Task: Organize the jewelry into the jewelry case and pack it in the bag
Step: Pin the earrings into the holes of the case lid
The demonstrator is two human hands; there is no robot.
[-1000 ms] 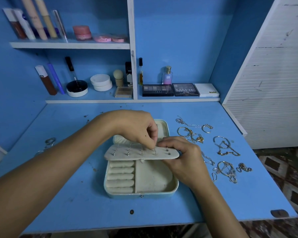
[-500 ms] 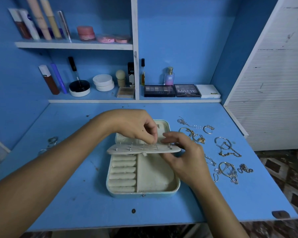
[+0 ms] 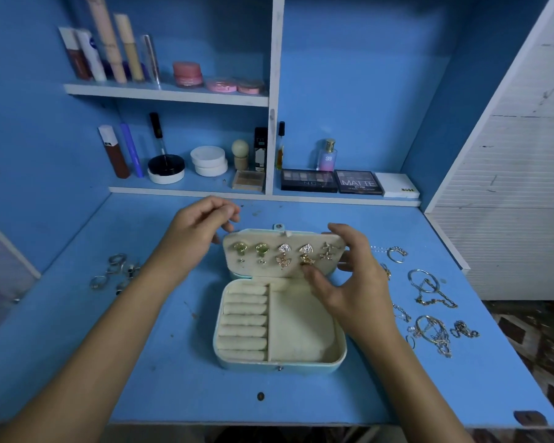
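The pale blue jewelry case (image 3: 279, 367) lies open in the middle of the blue desk, with cream ring rolls on its left and a bare compartment on its right. Its cream earring panel (image 3: 253, 266) stands up against the lid and shows several gold and silver earrings (image 3: 283, 255). My right hand (image 3: 359, 289) holds the panel's right end, thumb on its lower front edge and fingers at its side. My left hand (image 3: 195, 235) hovers just left of the panel, fingers loosely curled, nothing seen in it. No bag is in view.
Several loose rings (image 3: 115, 270) lie on the desk (image 3: 173, 388) at the left. Chains, bracelets and hoops (image 3: 429, 295) are spread at the right, close to the desk's edge. Shelves behind hold cosmetics and eyeshadow palettes (image 3: 309, 180). A white cabinet (image 3: 518, 187) stands at the right.
The earring panel has swung up from lying flat over the case to standing against the lid. My left hand has let go of it and drawn back to the left.
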